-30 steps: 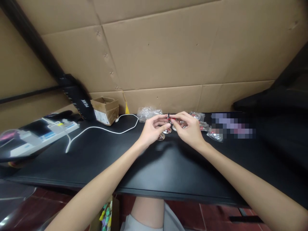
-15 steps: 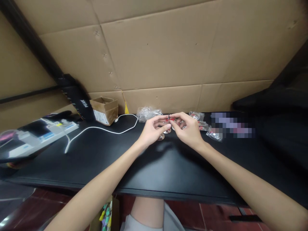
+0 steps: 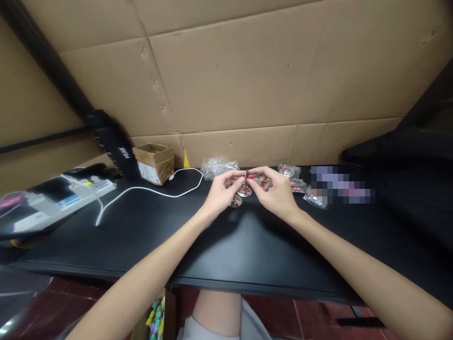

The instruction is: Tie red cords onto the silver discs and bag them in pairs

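Observation:
My left hand and my right hand meet over the black table, both closed. Between their fingertips they pinch a small metal disc, turned nearly edge-on, with a bit of red beside it; its exact kind is not clear. Just below the fingers lie similar shiny discs with red marks, one near my left thumb and another closer to me. More shiny and red pieces show behind my right fingers, partly hidden.
Clear plastic bags lie behind my left hand. Bagged pieces are at the right. A small cardboard box, a white cable and a power strip sit on the left. Cardboard walls the back.
The pinched disc has shifted slightly left and turned a little between my fingertips. Both hands have moved a little, uncovering more of the discs below.

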Action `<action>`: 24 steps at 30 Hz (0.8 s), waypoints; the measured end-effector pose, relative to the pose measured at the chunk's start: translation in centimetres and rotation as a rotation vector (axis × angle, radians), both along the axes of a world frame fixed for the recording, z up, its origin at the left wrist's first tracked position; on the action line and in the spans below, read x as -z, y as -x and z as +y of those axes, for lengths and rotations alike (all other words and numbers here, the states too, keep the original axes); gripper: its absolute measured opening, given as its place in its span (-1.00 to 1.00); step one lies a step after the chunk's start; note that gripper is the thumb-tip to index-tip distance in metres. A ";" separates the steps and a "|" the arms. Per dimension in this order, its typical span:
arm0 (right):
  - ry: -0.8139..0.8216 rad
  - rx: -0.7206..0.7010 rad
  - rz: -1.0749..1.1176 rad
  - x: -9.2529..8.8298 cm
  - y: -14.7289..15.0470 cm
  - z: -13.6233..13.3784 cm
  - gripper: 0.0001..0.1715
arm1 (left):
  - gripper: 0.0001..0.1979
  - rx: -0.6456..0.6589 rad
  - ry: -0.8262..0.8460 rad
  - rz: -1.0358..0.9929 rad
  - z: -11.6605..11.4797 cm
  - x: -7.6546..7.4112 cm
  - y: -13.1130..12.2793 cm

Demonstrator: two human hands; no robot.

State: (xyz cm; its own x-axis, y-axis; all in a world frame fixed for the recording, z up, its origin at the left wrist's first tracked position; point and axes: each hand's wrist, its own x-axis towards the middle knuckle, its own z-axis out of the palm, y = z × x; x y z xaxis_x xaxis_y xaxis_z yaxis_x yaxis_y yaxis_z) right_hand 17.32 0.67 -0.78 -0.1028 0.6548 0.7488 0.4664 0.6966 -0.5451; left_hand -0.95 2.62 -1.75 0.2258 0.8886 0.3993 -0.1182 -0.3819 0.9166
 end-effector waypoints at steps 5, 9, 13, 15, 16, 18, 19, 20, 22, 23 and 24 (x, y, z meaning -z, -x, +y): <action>0.029 -0.013 -0.016 0.0 0.1 -0.1 -0.78 | -0.65 -0.038 -0.018 0.022 -0.1 -0.3 0.1; 0.023 -0.019 -0.017 -0.3 0.2 -0.5 -0.77 | -0.66 -0.050 -0.032 0.031 -0.4 -0.6 0.2; 0.015 0.018 0.059 -0.7 -0.1 -0.6 -0.81 | -0.68 -0.050 -0.040 0.054 -0.7 -0.9 0.2; 0.031 0.041 0.118 -0.7 -0.4 -0.4 -0.81 | -0.68 -0.048 -0.042 0.062 -0.8 -1.0 0.2; 0.039 0.051 0.142 -0.7 -0.5 -0.2 -0.80 | -0.68 -0.046 -0.048 0.069 -0.8 -1.0 0.2; 0.045 0.070 0.170 -0.6 -0.8 0.1 -0.81 | -0.70 -0.052 -0.083 0.100 -0.8 -1.0 0.2; 0.044 0.079 0.172 -0.5 -0.8 0.2 -0.81 | -0.71 -0.062 -0.108 0.124 -0.9 -1.0 0.2; 0.043 0.087 0.165 -0.5 -0.9 0.3 -0.82 | -0.72 -0.076 -0.138 0.156 -0.9 -1.0 0.2; 0.043 0.092 0.131 -0.4 -1.0 0.4 -0.83 | -0.75 -0.109 -0.227 0.246 -1.2 -1.1 0.3; 0.044 0.088 0.106 -0.4 -0.9 0.4 -0.83 | -0.76 -0.124 -0.284 0.296 -1.3 -1.2 0.3; 0.046 0.081 0.079 -0.4 -0.9 0.5 -0.84 | -0.77 -0.132 -0.335 0.339 -1.5 -1.2 0.2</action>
State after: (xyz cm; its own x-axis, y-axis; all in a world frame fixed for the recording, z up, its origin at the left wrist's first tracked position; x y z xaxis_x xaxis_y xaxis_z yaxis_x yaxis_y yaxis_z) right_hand 18.23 1.12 -0.36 0.0102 0.6924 0.7215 0.4747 0.6317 -0.6129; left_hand -1.18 1.16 -0.54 0.2863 0.7536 0.5917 0.2348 -0.6539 0.7192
